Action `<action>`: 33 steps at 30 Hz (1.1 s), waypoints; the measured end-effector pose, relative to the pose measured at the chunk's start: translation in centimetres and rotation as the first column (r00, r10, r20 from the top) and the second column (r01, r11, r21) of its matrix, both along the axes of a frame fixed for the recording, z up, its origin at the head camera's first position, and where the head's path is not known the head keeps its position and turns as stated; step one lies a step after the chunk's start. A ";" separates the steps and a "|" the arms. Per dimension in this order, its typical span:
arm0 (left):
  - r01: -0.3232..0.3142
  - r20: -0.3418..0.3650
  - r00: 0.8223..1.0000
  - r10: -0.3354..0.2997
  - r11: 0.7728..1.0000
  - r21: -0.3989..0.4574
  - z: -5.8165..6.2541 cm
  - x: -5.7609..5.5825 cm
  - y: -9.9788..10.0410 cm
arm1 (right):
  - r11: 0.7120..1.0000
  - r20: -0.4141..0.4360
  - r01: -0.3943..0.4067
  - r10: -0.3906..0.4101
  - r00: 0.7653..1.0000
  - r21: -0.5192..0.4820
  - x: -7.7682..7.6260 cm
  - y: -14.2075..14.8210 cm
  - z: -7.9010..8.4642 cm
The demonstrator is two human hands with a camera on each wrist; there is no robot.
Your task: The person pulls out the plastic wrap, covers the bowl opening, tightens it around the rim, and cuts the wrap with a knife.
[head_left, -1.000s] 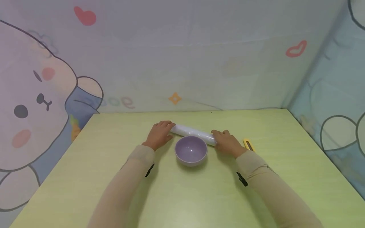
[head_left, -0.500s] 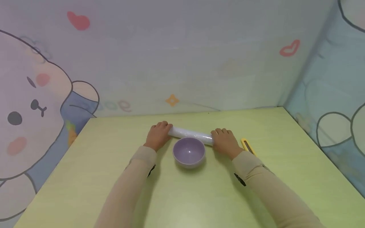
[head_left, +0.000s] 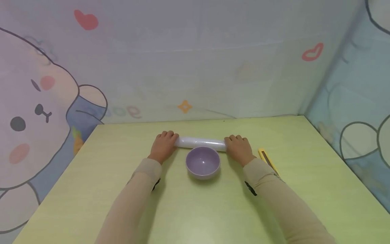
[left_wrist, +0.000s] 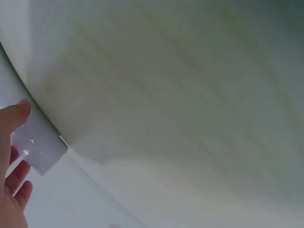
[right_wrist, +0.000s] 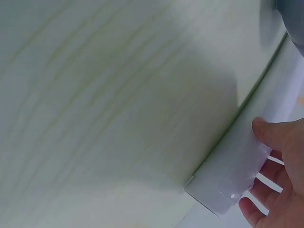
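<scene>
A shiny white roll of cling film (head_left: 199, 143) lies nearly level across the table, just behind a purple bowl (head_left: 203, 162). My left hand (head_left: 164, 146) holds its left end. In the left wrist view the thumb (left_wrist: 19, 114) lies on the near side of the roll and the fingers reach round the far side. My right hand (head_left: 239, 149) holds the right end. Seen from the right wrist, its thumb (right_wrist: 270, 132) presses one side and its fingers (right_wrist: 263, 194) curl along the other. The bowl stands upright between my forearms, with nothing visible inside.
A yellow utility knife (head_left: 268, 160) lies to the right of my right hand, partly hidden by the sleeve. The light wooden table (head_left: 195, 213) ends at a printed cloth backdrop (head_left: 195, 67) behind, and another cloth hangs at the right side.
The roll has turned from a slant to almost level. My left hand has shifted left with its end, while the right end has come slightly away from me. More of the knife shows.
</scene>
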State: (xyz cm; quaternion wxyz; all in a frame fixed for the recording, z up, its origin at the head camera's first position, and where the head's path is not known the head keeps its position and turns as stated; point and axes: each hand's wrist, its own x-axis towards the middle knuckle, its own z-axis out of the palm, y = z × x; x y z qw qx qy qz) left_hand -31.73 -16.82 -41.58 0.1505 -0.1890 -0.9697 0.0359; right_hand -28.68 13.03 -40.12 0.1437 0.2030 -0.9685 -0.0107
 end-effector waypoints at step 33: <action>0.210 -0.222 0.937 -0.270 0.943 -0.259 0.6 0.7 -1.7 | 1.000 0.077 0.010 -0.008 0.997 -0.028 -0.2 0.3 0.6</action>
